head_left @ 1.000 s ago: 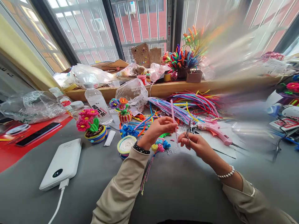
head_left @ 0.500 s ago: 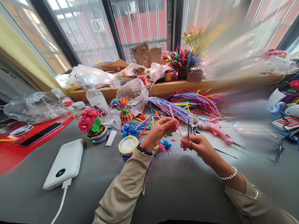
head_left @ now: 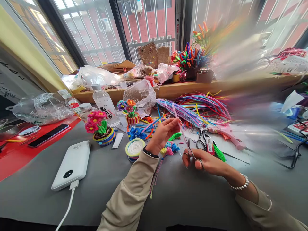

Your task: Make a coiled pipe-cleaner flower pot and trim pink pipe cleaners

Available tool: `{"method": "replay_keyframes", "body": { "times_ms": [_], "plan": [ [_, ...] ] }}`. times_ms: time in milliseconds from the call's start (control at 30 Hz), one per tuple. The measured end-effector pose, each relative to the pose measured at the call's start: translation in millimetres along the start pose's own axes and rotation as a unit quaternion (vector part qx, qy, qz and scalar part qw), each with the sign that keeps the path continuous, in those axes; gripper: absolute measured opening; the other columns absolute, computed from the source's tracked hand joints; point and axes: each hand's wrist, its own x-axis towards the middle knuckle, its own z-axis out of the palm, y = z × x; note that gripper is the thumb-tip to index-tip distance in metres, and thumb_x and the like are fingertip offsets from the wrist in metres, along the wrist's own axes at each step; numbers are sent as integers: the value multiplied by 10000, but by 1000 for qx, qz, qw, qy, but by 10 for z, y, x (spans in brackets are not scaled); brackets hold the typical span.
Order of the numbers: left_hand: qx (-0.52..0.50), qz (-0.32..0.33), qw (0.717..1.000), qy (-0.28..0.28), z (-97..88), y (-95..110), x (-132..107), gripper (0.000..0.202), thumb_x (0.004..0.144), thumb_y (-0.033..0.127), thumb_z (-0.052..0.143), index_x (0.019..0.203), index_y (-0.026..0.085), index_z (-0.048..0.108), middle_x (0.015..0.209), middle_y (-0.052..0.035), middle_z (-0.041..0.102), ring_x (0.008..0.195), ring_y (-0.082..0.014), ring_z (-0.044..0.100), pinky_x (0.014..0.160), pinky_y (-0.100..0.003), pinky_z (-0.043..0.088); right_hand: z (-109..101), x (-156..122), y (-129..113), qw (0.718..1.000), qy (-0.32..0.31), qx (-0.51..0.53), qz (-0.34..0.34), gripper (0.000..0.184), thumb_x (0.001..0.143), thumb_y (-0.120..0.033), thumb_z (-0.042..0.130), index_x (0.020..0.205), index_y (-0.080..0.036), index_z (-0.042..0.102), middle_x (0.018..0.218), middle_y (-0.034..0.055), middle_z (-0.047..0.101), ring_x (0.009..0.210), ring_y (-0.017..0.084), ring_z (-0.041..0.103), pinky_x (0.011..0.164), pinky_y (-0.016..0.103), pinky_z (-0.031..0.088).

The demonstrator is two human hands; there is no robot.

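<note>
My left hand [head_left: 166,132] pinches a pale pink pipe cleaner [head_left: 183,132] between thumb and fingertips; it slants down to the right. My right hand [head_left: 208,161] has its fingers in the handles of small metal scissors [head_left: 191,149]. The scissor blades point up and left, close beside the pipe cleaner's lower part; whether they touch it I cannot tell. Below my left hand lie small yellow, pink and blue pipe-cleaner flowers [head_left: 169,149] with long twisted stems. A round pot wrapped in yellow and blue [head_left: 135,148] stands beside my left wrist.
Pipe-cleaner bundles [head_left: 183,112] lie behind my hands. To the right are a pink glue gun [head_left: 228,135], black-handled scissors [head_left: 201,141] and a green bundle [head_left: 219,153]. On the left stand a pink flower pot [head_left: 103,136], a water bottle [head_left: 106,107] and a cabled white power bank [head_left: 72,165].
My right hand has moved lower and turned, and the scissors now tilt up-left instead of standing upright. My left hand keeps its pinch on the pipe cleaner. The view has shifted slightly.
</note>
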Motion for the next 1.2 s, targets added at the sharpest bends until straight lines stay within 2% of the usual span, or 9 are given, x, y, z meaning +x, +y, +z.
{"method": "replay_keyframes", "body": {
  "times_ms": [200,400,700,900,1067,1200],
  "plan": [
    [20,-6,999,-26,-21,-42,11,209,604,298,709,678,130,609,624,32,581,561,-35,533,586,-168,413,3,10,-29,999,-43,14,-4,707,587,-808,303,681,-134,494,669,21,498,602,99,408,551,239,311],
    [35,-17,999,-30,-9,-76,9,238,587,316,718,685,131,604,636,28,579,564,-41,526,593,-178,410,20,14,-11,997,-44,64,-22,693,587,-800,328,636,-128,488,627,14,476,577,92,397,543,237,296],
    [-13,11,1000,22,2,-67,23,224,565,277,730,683,133,605,621,32,584,563,-43,539,596,-180,427,59,14,72,992,34,119,-11,594,640,-731,404,521,-150,434,529,5,444,516,87,374,497,238,308],
    [-47,23,997,61,14,-58,16,222,556,252,734,696,139,603,631,39,605,574,-46,561,592,-175,436,57,3,117,989,81,119,15,567,669,-671,451,454,-148,423,455,-1,411,459,75,350,466,239,262],
    [-74,34,994,73,9,-35,12,198,579,226,721,718,141,608,643,44,609,570,-39,557,591,-169,432,48,2,126,990,75,114,33,590,690,-690,393,448,-152,410,457,3,406,465,77,346,472,239,276],
    [-74,34,995,59,-12,-33,12,181,598,242,711,705,142,605,626,47,593,560,-33,539,583,-167,417,45,-1,89,995,30,89,19,687,604,-806,273,587,-145,457,601,16,450,527,81,341,489,238,285]
  ]
}}
